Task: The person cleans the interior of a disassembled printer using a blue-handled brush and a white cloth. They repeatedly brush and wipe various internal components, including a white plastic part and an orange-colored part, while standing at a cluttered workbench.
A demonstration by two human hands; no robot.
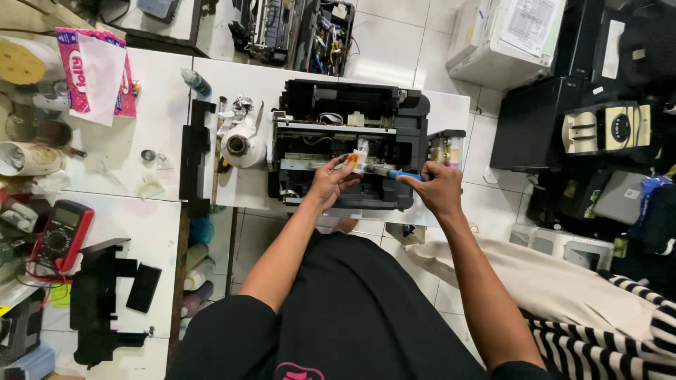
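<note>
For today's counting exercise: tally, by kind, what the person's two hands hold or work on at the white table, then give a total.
Opened black printer: 1
Small white and orange part, in the left hand: 1
Blue-handled screwdriver, in the right hand: 1
Total: 3

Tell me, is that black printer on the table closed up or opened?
Opened. The printer has no top cover, so its rails, wires and inner parts lie bare, and the left hand and right hand work inside it.
</note>
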